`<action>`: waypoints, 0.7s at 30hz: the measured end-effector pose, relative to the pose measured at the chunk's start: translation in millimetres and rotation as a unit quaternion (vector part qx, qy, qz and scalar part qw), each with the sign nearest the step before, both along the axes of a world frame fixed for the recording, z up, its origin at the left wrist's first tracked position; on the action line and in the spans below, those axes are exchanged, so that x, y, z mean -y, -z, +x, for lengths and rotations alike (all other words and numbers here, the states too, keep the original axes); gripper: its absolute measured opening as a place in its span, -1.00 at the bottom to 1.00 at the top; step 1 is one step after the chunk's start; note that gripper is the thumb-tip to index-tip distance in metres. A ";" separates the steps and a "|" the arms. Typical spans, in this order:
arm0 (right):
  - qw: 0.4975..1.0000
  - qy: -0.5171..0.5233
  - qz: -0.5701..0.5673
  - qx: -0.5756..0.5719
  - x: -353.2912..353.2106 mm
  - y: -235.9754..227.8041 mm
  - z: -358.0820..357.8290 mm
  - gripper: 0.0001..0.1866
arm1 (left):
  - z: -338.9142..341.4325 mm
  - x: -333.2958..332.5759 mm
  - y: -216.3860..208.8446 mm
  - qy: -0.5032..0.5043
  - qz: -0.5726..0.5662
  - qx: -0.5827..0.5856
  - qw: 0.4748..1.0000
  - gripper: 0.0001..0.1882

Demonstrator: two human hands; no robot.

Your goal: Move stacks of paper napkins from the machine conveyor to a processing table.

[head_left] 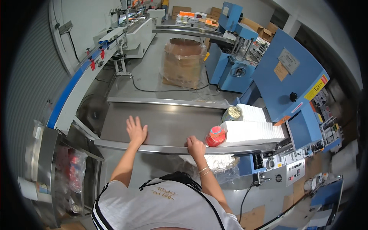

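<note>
My left hand (137, 131) lies on the brushed-metal conveyor table (165, 122), palm down with its fingers spread. At the table's near edge, my right hand (196, 147) is curled closed; what its fingers hold, if anything, is hidden. Just right of that hand stands a red tub or jar (216, 137) with a blue mark on top. Two rows of white folded sheets stand on edge at the table's right end, a near row (251, 133) and a far row (252, 113). A clear jar of pale bits (232, 113) touches the far row's left end.
A raised metal rail (168, 147) runs along the table's near side. Blue machine housing (287, 76) rises at the right. Beyond the table stands a large plastic-lined carton (183, 63). A conveyor with a blue edge (71, 90) and a metal shelf rack (50, 172) flank my left.
</note>
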State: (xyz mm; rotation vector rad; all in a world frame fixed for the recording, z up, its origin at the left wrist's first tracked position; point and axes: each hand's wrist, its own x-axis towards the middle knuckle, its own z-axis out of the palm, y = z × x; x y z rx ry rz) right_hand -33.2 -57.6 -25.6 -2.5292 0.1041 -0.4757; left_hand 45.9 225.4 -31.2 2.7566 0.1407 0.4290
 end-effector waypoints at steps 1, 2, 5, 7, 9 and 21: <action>1.000 0.002 -0.005 -0.001 0.5 -1.1 0.0 -0.80 | 3.5 13.3 1.0 0.027 -0.016 -0.003 1.000 -0.25; 1.000 0.002 -0.007 -0.008 1.1 -2.1 -0.4 -0.79 | 6.6 26.6 1.6 0.053 -0.033 -0.007 0.998 -0.24; 1.000 0.007 -0.007 -0.007 1.7 -2.4 -2.1 -0.79 | 16.3 62.5 -8.2 0.142 -0.041 0.039 0.988 -0.32; 1.000 0.012 -0.003 0.002 -0.7 -4.9 -3.6 -0.79 | 34.0 74.1 -6.2 0.199 -0.096 0.054 0.974 -0.42; 0.999 0.031 -0.008 0.000 -5.9 -10.8 -6.5 -0.77 | 42.3 81.8 -3.1 0.281 -0.179 0.162 0.929 -0.74; 0.999 0.049 0.001 -0.011 -6.0 -16.3 -5.5 -0.73 | 69.1 77.5 23.5 0.199 -0.443 -0.086 0.870 -0.72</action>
